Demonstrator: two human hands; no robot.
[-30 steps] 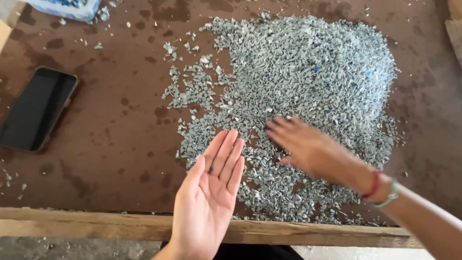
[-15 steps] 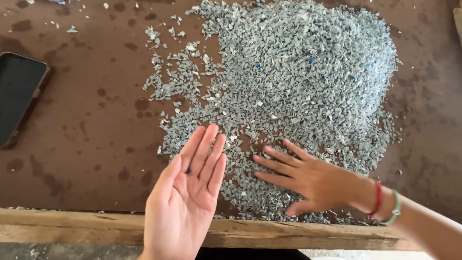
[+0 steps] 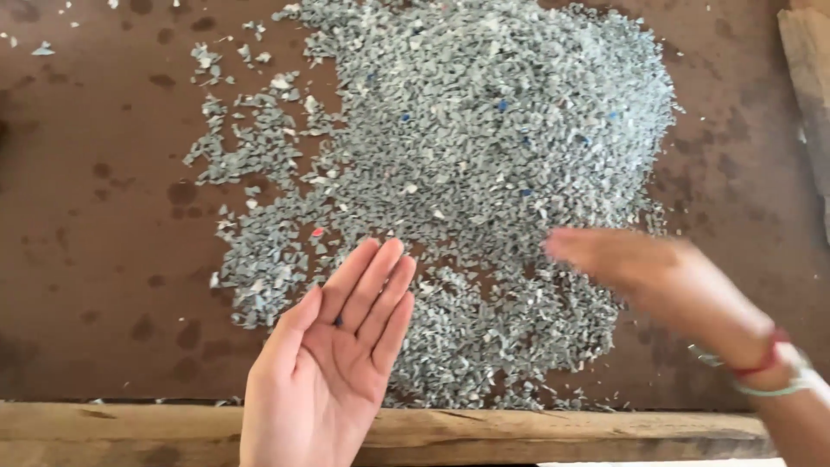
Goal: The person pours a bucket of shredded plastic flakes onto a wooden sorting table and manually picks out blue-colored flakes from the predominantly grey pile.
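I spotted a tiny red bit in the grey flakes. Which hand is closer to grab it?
Probably the left hand: its fingertips lie just below the red bit, palm up and open. The right hand is blurred, farther right over the grey flakes.

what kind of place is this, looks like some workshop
Probably a plastic recycling or sorting workbench. A big heap of grey shredded flakes with a few blue and red bits lies on a stained brown tabletop with a rough wooden edge. The left hand is palm up; the right hand is blurred.
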